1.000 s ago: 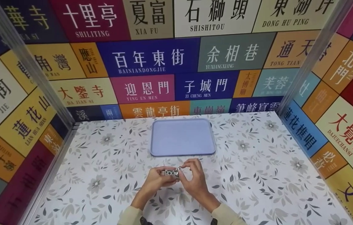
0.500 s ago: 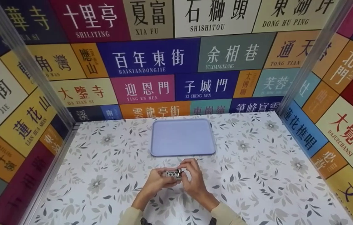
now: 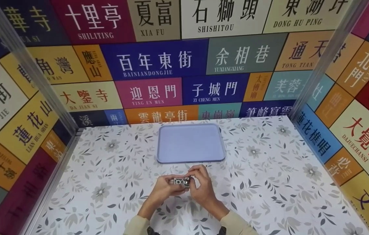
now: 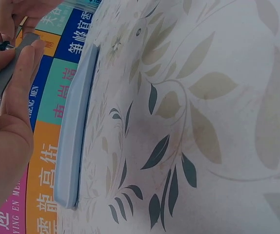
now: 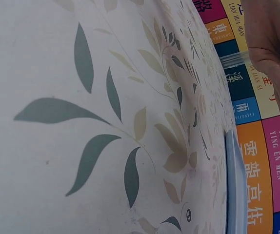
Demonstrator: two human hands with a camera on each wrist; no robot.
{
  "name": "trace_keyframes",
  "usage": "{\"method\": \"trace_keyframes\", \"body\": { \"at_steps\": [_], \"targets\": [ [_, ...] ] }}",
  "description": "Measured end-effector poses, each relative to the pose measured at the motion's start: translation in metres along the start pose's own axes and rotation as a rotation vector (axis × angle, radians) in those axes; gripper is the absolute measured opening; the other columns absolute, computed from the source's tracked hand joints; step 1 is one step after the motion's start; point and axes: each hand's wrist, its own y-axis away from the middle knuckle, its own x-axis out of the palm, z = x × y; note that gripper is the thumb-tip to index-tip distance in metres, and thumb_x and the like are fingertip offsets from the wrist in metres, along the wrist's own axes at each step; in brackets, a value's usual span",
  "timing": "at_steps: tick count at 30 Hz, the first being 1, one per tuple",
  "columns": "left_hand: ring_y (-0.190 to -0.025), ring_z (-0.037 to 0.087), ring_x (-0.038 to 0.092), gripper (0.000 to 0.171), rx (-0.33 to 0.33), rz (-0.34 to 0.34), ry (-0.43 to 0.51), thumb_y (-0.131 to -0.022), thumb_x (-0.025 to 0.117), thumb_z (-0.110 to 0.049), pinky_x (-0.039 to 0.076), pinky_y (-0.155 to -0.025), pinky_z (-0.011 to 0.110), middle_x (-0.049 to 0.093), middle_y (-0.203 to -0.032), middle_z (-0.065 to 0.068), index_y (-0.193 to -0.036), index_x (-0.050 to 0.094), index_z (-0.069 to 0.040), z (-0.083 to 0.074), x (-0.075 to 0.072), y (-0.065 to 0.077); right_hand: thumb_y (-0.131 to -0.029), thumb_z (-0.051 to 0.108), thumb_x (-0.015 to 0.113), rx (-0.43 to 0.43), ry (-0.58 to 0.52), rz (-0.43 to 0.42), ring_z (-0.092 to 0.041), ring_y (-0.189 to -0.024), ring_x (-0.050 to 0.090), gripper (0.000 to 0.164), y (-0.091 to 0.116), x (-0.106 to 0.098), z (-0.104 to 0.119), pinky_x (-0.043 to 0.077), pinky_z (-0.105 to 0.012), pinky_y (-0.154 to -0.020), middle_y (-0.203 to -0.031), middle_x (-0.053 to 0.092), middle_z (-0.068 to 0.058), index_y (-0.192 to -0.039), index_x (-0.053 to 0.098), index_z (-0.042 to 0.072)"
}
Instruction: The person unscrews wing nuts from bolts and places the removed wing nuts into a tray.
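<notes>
In the head view, my left hand (image 3: 163, 187) grips a small grey rectangular block (image 3: 179, 181) with round dark holes along its face, above the tabletop. My right hand (image 3: 203, 187) is at the block's right end, thumb and fingertips pinching a small dark, shiny metal piece (image 4: 2, 45), seen best in the left wrist view. There the block shows a smooth grey side, with left-hand fingers along it. The right wrist view catches only part of the left hand (image 5: 271, 51) at the upper right; the block is mostly out of frame.
Beyond the hands lies a pale lavender rectangular tray (image 3: 191, 143) with a raised rim. A white floral-patterned cover (image 3: 253, 189) spreads over the table. Panels with colourful sign lettering (image 3: 158, 62) enclose the back and both sides, with clear corner posts.
The block has shifted slightly to the right between the hands. My right thumb and fingertips have moved a little at its end; the left hand keeps its grip.
</notes>
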Motion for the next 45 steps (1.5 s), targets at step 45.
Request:
{"method": "trace_keyframes", "body": {
  "at_steps": [45],
  "targets": [
    [-0.085, 0.023, 0.077, 0.044, 0.003, -0.003, -0.011, -0.08, 0.069, 0.002, 0.067, -0.077, 0.029, 0.075, -0.103, 0.022, -0.123, 0.065, 0.009, 0.0012, -0.0002, 0.001, -0.08, -0.021, 0.054, -0.06, -0.016, 0.013, -0.023, -0.095, 0.058, 0.033, -0.0019, -0.0018, 0.0024, 0.056, -0.03, -0.077, -0.103, 0.059, -0.01, -0.087, 0.068, 0.008]
  ]
}}
